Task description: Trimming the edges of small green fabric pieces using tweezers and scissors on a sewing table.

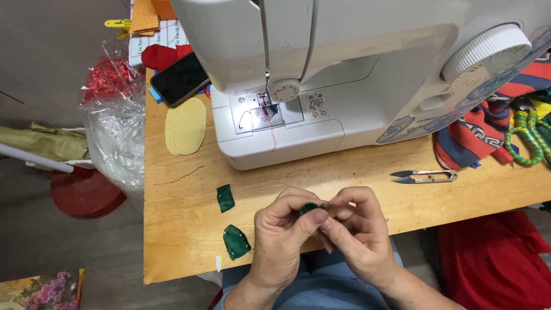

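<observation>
Pinching small green cloth piece (310, 208) over the table's (172, 229) front edge | left hand (281, 235) and right hand (356, 232) fingers closed on it | tip: hold snug, turn slowly, keep both thumbs close.

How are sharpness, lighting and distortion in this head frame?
Head view: even, soft light, faint shadows; white sewing machine bulges from wide-angle distortion; both hands, left and right, fairly sharp on a small dark green fabric piece; no strong glare.
</observation>
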